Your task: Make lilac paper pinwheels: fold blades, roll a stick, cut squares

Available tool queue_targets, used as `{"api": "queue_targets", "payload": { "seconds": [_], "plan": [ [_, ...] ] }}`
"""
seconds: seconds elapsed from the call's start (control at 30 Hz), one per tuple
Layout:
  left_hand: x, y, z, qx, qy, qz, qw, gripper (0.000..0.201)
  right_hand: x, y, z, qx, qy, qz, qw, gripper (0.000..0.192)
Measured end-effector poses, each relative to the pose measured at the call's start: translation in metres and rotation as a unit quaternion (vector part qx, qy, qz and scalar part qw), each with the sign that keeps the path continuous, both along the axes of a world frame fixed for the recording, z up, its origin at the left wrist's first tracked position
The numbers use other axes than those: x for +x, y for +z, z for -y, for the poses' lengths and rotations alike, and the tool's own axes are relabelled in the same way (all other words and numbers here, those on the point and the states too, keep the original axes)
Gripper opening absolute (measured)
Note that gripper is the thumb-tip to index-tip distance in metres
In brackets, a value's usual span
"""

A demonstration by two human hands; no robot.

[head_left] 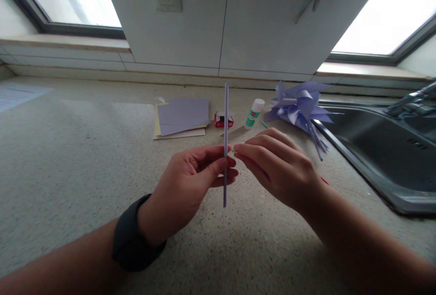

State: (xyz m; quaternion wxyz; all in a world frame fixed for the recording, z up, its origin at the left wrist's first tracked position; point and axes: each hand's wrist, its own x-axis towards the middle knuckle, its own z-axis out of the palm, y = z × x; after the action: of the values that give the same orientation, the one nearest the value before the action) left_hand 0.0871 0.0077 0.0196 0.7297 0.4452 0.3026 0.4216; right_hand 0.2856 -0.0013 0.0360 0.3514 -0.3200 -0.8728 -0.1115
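My left hand (195, 170) is closed around a thin, pale purple rolled paper stick (225, 117), held upright between thumb and fingers. Just right of the stick, my right hand (281, 161) pinches a small light-green thing (233, 150) at its fingertips, close to the stick. Most of that green thing is covered by the fingers, so its kind cannot be made out. Behind the stick stands a small opened red box (219, 121), partly hidden by it. A glue stick (254, 114) with a white cap leans or stands behind my right hand.
Purple paper pinwheels (299, 102) with stick handles lie bunched beside the steel sink (347, 167). Stacked purple and yellow paper sheets (184, 115) rest on the speckled counter (85, 163). A white sheet (20, 95) lies far left. Something red shows beyond my right wrist.
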Motion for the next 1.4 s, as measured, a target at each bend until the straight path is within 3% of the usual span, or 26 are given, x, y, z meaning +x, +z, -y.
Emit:
{"api": "queue_targets", "payload": {
  "seconds": [0.2,0.53,1.0,1.4],
  "plan": [
    [-0.0002,-0.0007,-0.0006,-0.004,-0.008,-0.002,1.000,0.024,0.0003,-0.0001,0.0013,0.004,-0.015,0.027,1.000,0.013],
    [-0.0047,0.0008,-0.0014,0.012,0.007,-0.060,0.998,0.023,-0.0027,-0.0021,0.0042,-0.003,-0.003,0.037,0.999,0.010],
    [-0.0037,0.0009,-0.0030,0.026,0.036,-0.069,0.997,0.019,-0.0013,-0.0050,-0.0024,-0.018,0.004,-0.004,1.000,0.008],
    [-0.0034,-0.0018,-0.0057,0.043,0.006,-0.087,0.995,0.019,-0.0009,-0.0055,-0.0028,-0.013,-0.003,0.044,0.999,0.005]
  ]
}}
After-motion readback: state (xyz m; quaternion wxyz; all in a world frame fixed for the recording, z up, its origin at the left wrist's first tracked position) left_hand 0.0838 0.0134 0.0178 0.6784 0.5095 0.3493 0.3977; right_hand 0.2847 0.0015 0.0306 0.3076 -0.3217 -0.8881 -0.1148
